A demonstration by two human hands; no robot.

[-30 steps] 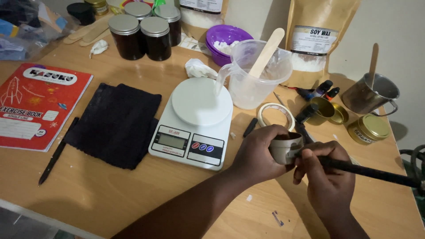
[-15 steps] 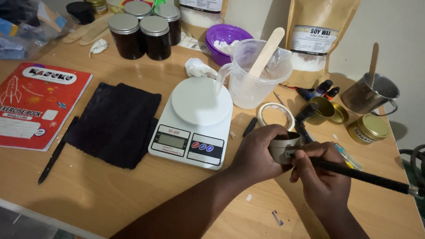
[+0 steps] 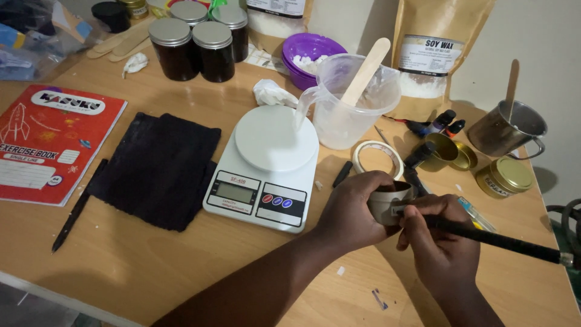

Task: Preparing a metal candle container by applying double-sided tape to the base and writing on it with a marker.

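Well to the left of my grip lay the red exercise book (image 3: 51,145), the black cloth (image 3: 158,169) and the white kitchen scale (image 3: 266,166). My left hand (image 3: 351,209) was clenched round a small white tin (image 3: 390,203), raised just off the wooden table (image 3: 121,272). My right hand (image 3: 439,242), touching it from the right, grasped a black rod (image 3: 502,240) with its tip at the tin's wall. I judged a hard push might slip the tin from my fingers or knock the tape roll (image 3: 378,158) just behind.
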